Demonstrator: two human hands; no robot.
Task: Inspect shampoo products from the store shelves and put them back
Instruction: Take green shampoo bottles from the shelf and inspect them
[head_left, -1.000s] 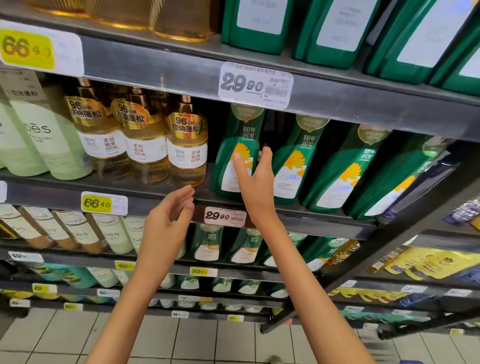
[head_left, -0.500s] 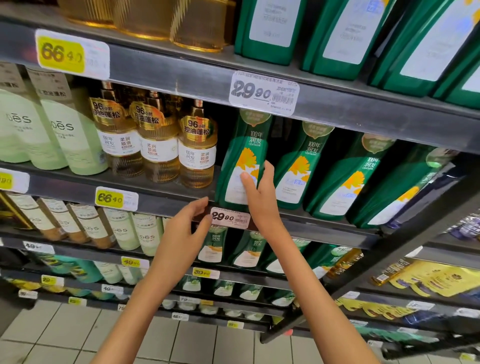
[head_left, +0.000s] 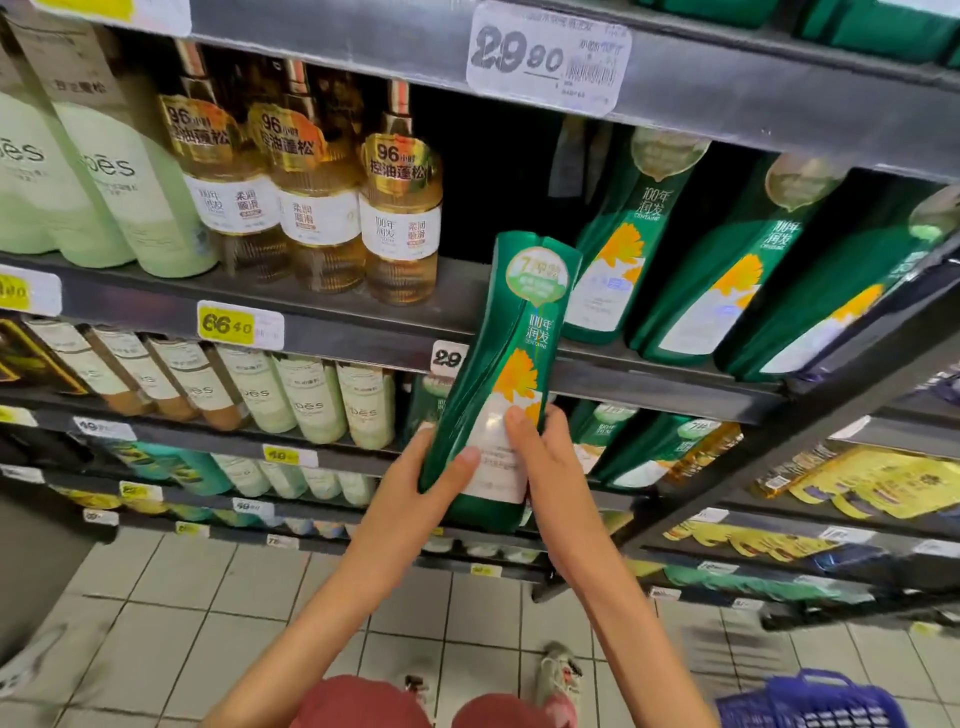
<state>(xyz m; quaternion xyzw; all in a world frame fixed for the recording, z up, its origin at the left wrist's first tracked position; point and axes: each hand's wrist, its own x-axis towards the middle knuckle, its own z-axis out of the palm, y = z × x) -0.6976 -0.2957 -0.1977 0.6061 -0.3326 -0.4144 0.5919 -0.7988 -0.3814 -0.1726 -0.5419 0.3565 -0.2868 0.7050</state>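
My left hand and right hand clamp the green shampoo bottle low; it stands nearly upright above my grip.

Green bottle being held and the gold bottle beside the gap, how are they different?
The green bottle is solid green with an orange flower; the gold bottle is see-through amber.
The green bottle is held tilted by the left grip and right grip; the gold bottle stands upright on the shelf.
The green bottle has a wide top; the gold bottle has a thin neck.
Both carry white labels.
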